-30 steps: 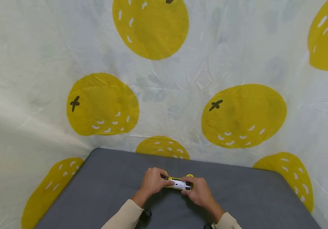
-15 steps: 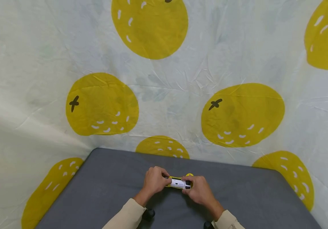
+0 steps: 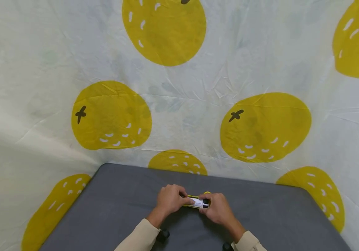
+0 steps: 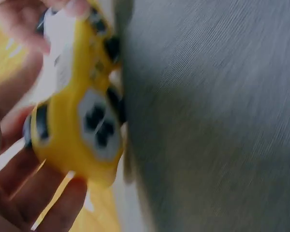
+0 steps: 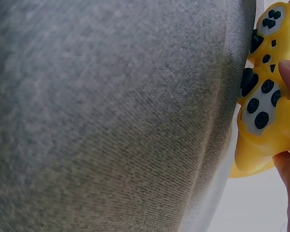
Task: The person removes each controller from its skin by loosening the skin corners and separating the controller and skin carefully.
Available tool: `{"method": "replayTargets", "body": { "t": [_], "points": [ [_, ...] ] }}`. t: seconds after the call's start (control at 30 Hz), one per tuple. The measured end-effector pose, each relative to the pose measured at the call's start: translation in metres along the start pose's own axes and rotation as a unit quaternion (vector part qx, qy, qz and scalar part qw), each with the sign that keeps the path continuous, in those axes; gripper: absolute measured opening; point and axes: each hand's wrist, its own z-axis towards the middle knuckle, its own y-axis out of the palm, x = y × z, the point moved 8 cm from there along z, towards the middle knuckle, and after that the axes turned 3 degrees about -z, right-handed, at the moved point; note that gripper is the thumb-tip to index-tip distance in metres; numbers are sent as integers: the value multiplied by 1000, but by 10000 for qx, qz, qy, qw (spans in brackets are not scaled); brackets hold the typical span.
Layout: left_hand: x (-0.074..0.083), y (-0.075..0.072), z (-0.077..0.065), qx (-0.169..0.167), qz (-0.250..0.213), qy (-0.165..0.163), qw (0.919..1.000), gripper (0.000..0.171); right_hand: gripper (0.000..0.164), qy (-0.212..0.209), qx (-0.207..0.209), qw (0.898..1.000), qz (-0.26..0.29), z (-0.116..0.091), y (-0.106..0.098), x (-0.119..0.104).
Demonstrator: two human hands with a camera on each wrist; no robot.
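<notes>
A yellow game controller (image 3: 195, 203) with a white panel and black buttons is held between both hands near the middle of the dark surface. In the left wrist view, the controller (image 4: 63, 140) shows its black direction pad on a grey patch. My left hand (image 3: 170, 199) grips one end, its thumb lying over the white panel. The other end is gripped by my right hand (image 3: 219, 208). Round black buttons and two black sticks show on the controller (image 5: 253, 152) in the right wrist view. Much of the right hand is outside that view.
A dark grey padded surface (image 3: 129, 202) lies under the hands. White fabric (image 3: 185, 118) printed with yellow fruit hangs behind it and along both sides. A small black object (image 3: 163, 235) sits by the left cuff, another (image 3: 227, 246) by the right.
My left thumb drew back toward the controller's end half a second ago and now reaches over the white panel again. The right hand and the controller stay nearly in place.
</notes>
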Motion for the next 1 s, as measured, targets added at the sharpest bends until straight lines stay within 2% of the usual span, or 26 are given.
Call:
{"method": "replayTargets", "body": {
  "t": [0.1, 0.23, 0.33, 0.47, 0.6, 0.8, 0.9, 1.0],
  "points": [
    [1, 0, -1, 242, 188, -23, 9995, 21, 37, 15, -19, 10000, 35, 1, 0, 0],
    [0, -1, 2, 187, -41, 16, 9998, 15, 36, 23, -116, 9999, 122, 3, 0, 0],
    [-1, -1, 6, -148, -255, 164, 9994, 11, 35, -1, -226, 9996, 175, 4, 0, 1],
    [0, -1, 11, -629, -314, 446, 9965, 6, 34, -16, -328, 9992, 230, 6, -1, 1],
    [2, -1, 13, -1043, -187, 795, 9912, 9, 33, -21, -400, 9988, 280, 6, -1, 1],
    [8, -1, 13, -1625, 253, 1292, 9779, 14, 32, -92, -515, 9982, 281, 5, 0, 0],
    [10, 0, 13, -1773, 342, 1290, 9751, 13, 32, -141, -509, 9983, 257, 5, 1, -1],
    [11, 3, 14, -1720, 561, 1288, 9750, 11, 34, -156, -506, 9983, 254, 4, 1, -2]
  ]
}}
